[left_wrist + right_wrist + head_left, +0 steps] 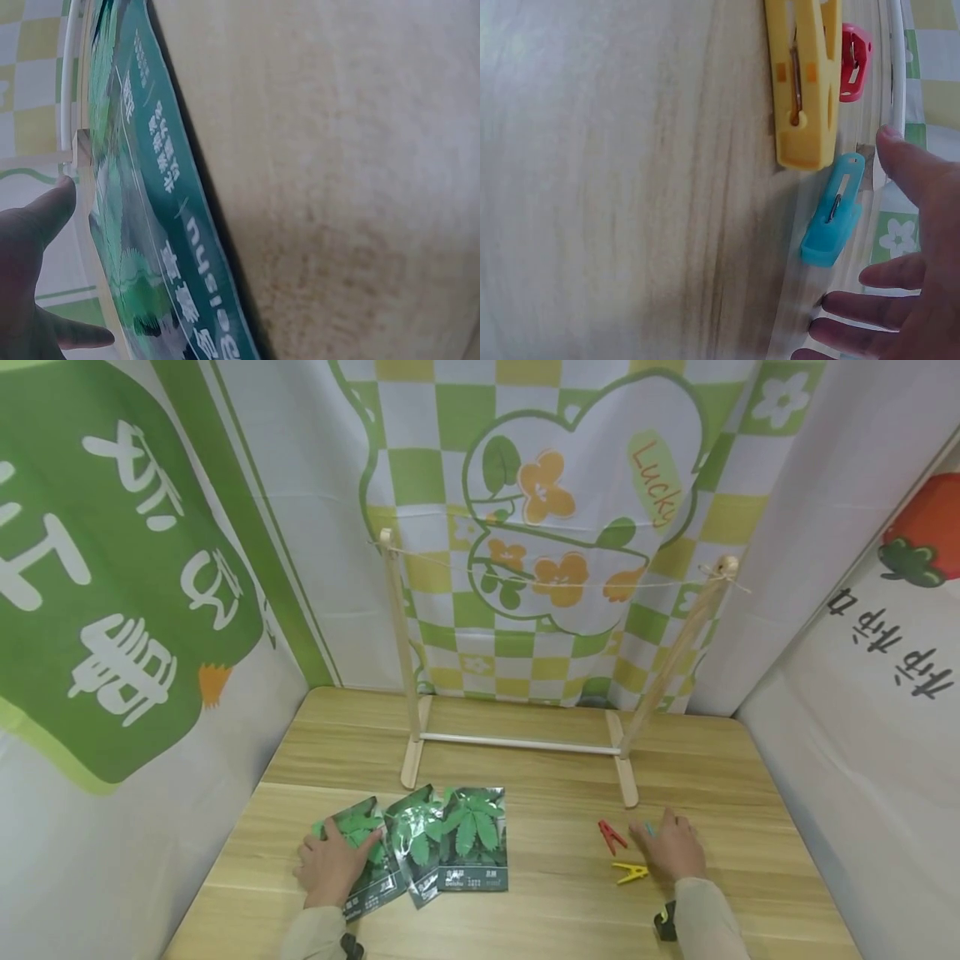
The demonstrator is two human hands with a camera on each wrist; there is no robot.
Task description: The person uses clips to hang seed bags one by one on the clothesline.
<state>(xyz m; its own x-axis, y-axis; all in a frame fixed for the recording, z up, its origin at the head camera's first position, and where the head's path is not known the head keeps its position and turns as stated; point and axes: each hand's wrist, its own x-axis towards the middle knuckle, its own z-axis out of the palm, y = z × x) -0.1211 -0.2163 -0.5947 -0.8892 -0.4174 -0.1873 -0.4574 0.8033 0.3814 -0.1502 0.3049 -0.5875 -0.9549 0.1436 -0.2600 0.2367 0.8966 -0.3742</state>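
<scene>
Three glossy packets (473,835): the leftmost packet (377,872) sits under the left hand (330,864), the other two overlap to that hand's right. Left hand spread, thumb apart; can't tell if it's pressing. Right hand (677,846) also spread, pinching nothing; teal clip (832,217) between thumb and fingers, red clip (861,56) and yellow clip (814,90) to its left. Packets look light, thin, likely slippery and bendy: take a free edge or corner. Clips look light, springy plastic: pinch the handle ends.
</scene>
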